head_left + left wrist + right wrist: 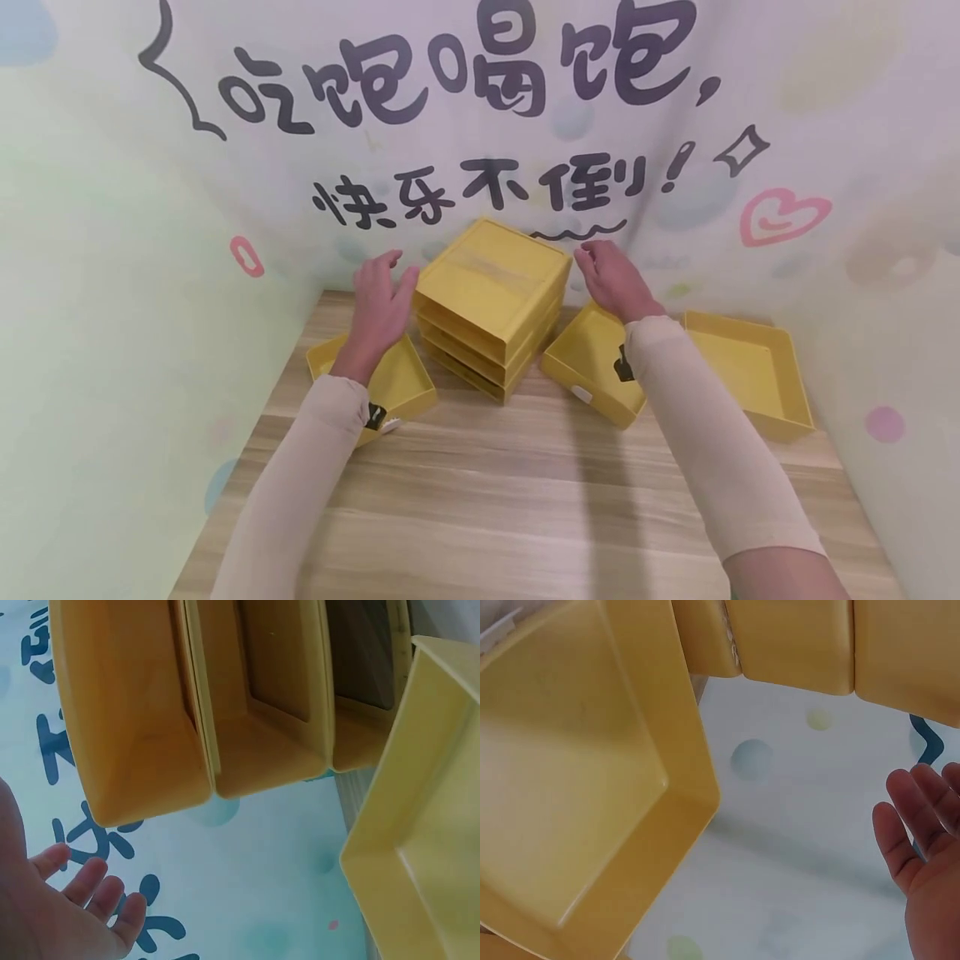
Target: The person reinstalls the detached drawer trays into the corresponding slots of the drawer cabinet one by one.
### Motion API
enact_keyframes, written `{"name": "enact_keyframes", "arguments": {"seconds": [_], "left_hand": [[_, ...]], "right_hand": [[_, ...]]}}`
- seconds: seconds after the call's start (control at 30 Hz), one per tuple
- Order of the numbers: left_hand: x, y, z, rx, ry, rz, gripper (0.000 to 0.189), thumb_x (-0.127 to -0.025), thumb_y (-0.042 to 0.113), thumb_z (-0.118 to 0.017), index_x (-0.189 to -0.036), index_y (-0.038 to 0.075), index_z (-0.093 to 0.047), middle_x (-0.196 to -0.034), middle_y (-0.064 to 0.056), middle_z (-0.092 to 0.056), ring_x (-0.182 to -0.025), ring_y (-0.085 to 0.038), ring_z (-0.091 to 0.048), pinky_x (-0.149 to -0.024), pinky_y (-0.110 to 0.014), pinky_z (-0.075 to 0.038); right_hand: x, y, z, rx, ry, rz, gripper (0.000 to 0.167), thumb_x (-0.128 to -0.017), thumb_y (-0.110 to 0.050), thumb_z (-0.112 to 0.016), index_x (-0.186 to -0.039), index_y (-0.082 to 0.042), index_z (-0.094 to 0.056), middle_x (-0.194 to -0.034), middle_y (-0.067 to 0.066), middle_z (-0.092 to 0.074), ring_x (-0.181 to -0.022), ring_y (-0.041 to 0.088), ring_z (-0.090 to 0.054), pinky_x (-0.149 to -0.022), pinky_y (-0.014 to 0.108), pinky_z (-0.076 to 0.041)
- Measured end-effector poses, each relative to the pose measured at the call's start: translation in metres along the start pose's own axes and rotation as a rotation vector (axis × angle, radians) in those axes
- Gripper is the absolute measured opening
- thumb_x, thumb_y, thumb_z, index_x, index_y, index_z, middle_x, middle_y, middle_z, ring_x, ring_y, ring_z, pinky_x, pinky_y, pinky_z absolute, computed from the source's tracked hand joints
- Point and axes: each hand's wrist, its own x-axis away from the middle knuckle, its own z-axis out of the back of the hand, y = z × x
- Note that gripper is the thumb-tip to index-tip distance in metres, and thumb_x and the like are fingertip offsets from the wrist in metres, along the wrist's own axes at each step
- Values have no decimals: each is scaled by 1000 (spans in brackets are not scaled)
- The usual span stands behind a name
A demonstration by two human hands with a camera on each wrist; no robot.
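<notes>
A yellow stacked drawer cabinet (491,279) stands at the back of the table, one corner toward me, its tiers hollow at the front. My left hand (381,304) is raised just left of its top, fingers loosely extended; the left wrist view shows this hand (56,915) apart from the hollow tiers (262,697). On the other side, my right hand (617,282) hovers beside the top right corner, with a gap between its fingers and the cabinet in the right wrist view. Both hands hold nothing. Beneath my left forearm lies a yellow drawer (401,379), partly hidden.
A second drawer (592,367) with a white handle sits right of the cabinet, under my right wrist. Farther right is a third drawer (750,367). The wood-grain table (487,500) meets a wall (420,167) with black lettering close behind the cabinet.
</notes>
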Motion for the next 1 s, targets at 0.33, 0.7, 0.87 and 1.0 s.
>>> {"name": "enact_keyframes", "arguments": {"seconds": [0.33,0.7,0.87,1.0], "left_hand": [[28,-9,8,12,32,65,56,-100,35,-59,-143,2,-46,-135,-19,-51,-119,-35,-48,-104,-50,-42],[73,-28,-9,-16,-102,211,56,-98,34,-63,-142,4,-45,-126,-15,-54,-104,-33,-58,-86,-45,-51],[93,-32,-16,-59,-122,272,53,-97,42,-65,-134,9,-48,-118,-10,-54,-97,-27,-58,-78,-38,-49],[107,-36,-20,-103,-121,303,50,-95,43,-66,-127,8,-50,-113,-12,-56,-91,-26,-57,-74,-35,-46]], "right_hand": [[0,1,-12,-65,13,19,62,-109,-45,-31,-137,5,-54,-132,24,-57,-127,39,-52,-116,53,-36],[-3,6,-21,-76,-8,-6,65,-107,-51,-32,-135,3,-55,-131,22,-58,-121,37,-54,-112,53,-40],[-3,6,-25,-73,-18,-14,66,-107,-52,-31,-136,3,-54,-131,21,-58,-120,37,-53,-112,53,-40],[-3,6,-26,-66,-22,-11,66,-108,-51,-31,-135,5,-54,-128,23,-57,-119,38,-52,-111,53,-39]]}}
